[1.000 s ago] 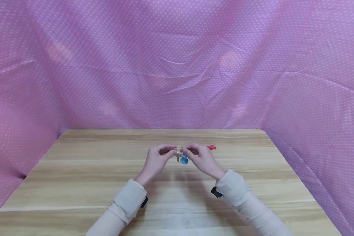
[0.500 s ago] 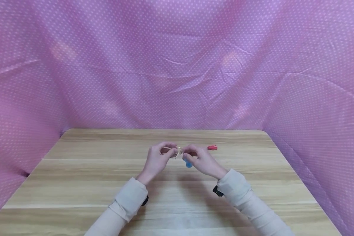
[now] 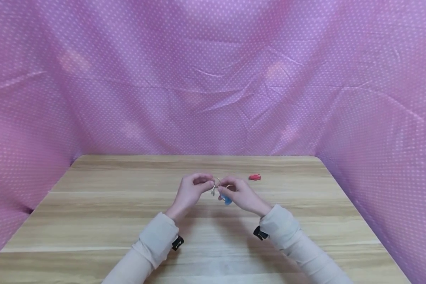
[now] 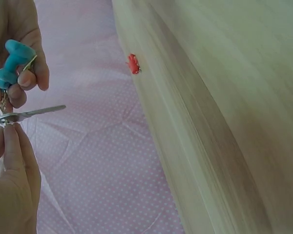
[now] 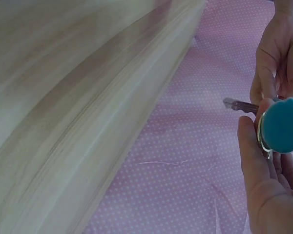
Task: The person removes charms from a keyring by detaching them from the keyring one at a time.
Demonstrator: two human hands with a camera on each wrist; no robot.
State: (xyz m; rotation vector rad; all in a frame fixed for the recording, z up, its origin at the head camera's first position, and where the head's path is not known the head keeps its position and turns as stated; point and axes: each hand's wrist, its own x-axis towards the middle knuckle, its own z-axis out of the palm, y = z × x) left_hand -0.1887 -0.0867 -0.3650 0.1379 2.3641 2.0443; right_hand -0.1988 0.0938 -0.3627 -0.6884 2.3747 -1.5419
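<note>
Both hands meet over the middle of the table around a gold key ring (image 3: 217,182). My left hand (image 3: 191,195) pinches the ring from the left, thumb against fingers. From it sticks out a metal key (image 4: 41,110), close to the left fingertips. On the other side my right hand (image 3: 244,194) grips the keychain with a blue dumbbell-shaped charm (image 4: 14,63) at its fingers. Gold chain links show between charm and key in the left wrist view. The right wrist view has the charm's round end toward the camera, with a gold loop beside it.
A small red item (image 3: 254,177) lies on the wooden table (image 3: 103,221), beyond and to the right of the right hand. Pink dotted cloth (image 3: 213,98) hangs behind the table and along its sides.
The blue charm has swung down and right under the right hand. The key has turned between the hands, now seen edge-on. Both hands have stayed close together, shifting only slightly.
</note>
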